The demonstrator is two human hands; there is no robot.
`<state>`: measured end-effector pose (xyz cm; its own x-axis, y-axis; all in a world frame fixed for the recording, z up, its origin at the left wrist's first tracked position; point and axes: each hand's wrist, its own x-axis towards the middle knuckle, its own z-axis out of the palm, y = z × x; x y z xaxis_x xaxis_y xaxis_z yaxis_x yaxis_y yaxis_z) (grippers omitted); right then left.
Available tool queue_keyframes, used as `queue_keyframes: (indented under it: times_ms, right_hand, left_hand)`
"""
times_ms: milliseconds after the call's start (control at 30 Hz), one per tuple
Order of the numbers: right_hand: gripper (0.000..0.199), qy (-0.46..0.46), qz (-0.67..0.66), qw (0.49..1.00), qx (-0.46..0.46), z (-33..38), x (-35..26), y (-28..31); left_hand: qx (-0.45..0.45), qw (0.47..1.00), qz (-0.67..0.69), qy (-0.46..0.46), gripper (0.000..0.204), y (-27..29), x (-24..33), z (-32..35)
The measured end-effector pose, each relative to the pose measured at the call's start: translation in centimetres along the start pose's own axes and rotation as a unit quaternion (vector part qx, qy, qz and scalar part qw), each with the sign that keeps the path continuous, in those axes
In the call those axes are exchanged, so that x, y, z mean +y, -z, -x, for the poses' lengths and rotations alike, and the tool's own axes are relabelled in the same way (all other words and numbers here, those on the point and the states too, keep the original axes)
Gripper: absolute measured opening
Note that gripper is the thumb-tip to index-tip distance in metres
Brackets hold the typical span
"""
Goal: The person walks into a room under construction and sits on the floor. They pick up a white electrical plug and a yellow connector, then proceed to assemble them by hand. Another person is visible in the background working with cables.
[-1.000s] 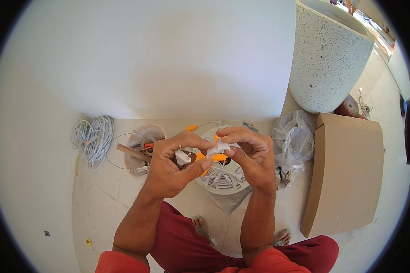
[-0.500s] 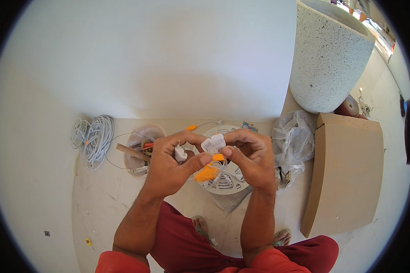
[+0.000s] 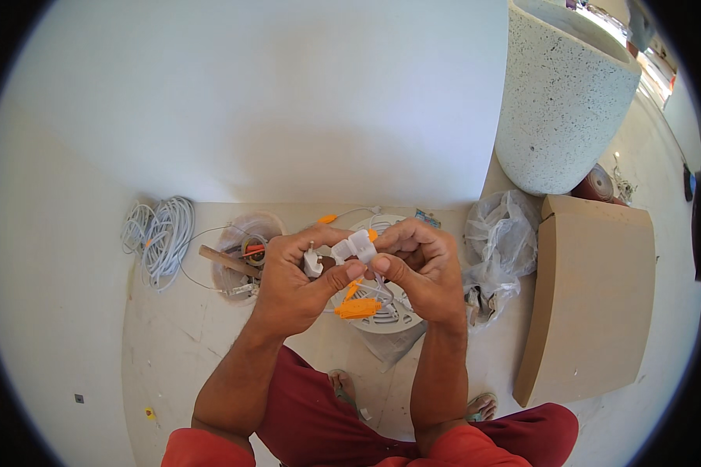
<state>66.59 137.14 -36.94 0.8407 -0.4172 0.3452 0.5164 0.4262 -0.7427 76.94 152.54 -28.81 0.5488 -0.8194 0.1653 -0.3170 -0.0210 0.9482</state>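
Observation:
Between my two hands is a small white plastic piece (image 3: 356, 246) that looks like two hinged halves, with a bit of orange behind its upper end. My left hand (image 3: 296, 276) pinches its left side between thumb and fingers. A white power plug (image 3: 312, 261) is tucked in the same hand's curled fingers. From the other side, my right hand (image 3: 420, 272) grips the piece, fingers closed. An orange plastic block (image 3: 357, 309) on thin cable hangs below, over a white slotted reel (image 3: 401, 317); whether it joins the held piece is hidden.
Coiled white cable (image 3: 163, 241) lies at left by a tub (image 3: 224, 279) of tools. A clear plastic bag (image 3: 502, 233), cardboard box (image 3: 592, 300) and large speckled planter (image 3: 565, 101) stand at right. A white wall (image 3: 288, 93) rises ahead.
The white piece has turned in my fingers and shifted slightly left, with orange now showing at its top. The orange block below has swung level. My right hand has moved slightly left.

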Motion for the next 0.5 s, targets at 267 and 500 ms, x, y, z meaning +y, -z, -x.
queue_keyframes:
  times_ms: [267,500]
  right_hand:
    - [0.024,-0.028,0.065,0.997,0.010,-0.1,0.6,-0.2]
    - [0.028,-0.029,0.108,0.994,-0.007,-0.5,0.0,-0.6]
  left_hand:
    - [0.081,0.996,-0.016,0.029,0.013,-0.5,0.1,0.1]
    - [0.090,0.994,-0.067,-0.007,0.014,-0.1,0.0,-0.3]
